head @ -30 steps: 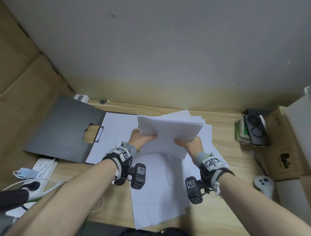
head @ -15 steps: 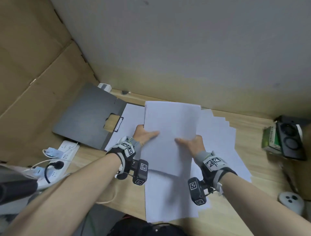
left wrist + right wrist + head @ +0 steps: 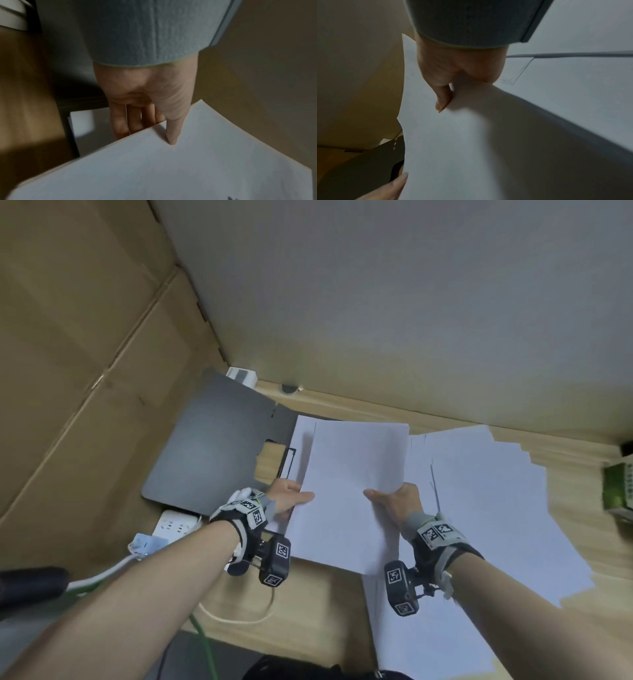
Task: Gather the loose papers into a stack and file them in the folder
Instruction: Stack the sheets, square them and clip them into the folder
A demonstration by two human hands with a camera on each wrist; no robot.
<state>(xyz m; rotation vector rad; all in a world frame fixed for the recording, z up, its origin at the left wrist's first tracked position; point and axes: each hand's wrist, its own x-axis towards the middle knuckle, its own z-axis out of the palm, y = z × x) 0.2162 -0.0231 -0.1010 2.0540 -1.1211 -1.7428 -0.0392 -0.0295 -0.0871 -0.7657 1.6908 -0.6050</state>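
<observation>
I hold a stack of white papers with both hands above the right leaf of the open grey folder, where one sheet lies by the clip. My left hand pinches the stack's left edge, thumb on top and fingers underneath, as the left wrist view shows: left hand, stack. My right hand pinches the right edge, thumb on top; in the right wrist view the right hand grips the stack. Loose sheets lie spread on the desk at right.
Cardboard panels stand at the left and a grey wall behind. A white power strip with cables lies by the folder's near corner. A green box sits at the far right on the wooden desk.
Both hands have carried the paper stack to the left, from over the loose sheets to over the folder's right leaf. The stack now lies flatter. The head view swung left.
</observation>
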